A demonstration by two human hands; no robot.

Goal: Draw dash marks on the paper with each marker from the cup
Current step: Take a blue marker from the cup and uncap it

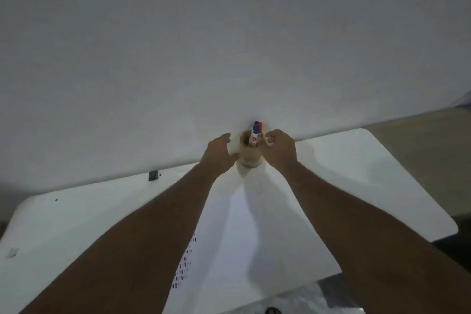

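A tan cup (249, 154) stands at the far edge of the white table, against the wall. Two markers stick out of it, one with a blue cap (255, 127) and one with a red cap (260, 128). My left hand (219, 154) is just left of the cup with fingers spread, its palm close to the cup's side. My right hand (280, 149) is just right of the cup, fingers curled near the rim, with nothing seen in it. The white paper (239, 242) lies between my forearms, with blue and red dash marks (184, 266) along its left edge.
The white table (356, 173) runs along a plain white wall. A small dark clip or bracket (153, 175) sits at the table's far edge on the left. Crinkled clear plastic (300, 298) lies at the near edge below the paper.
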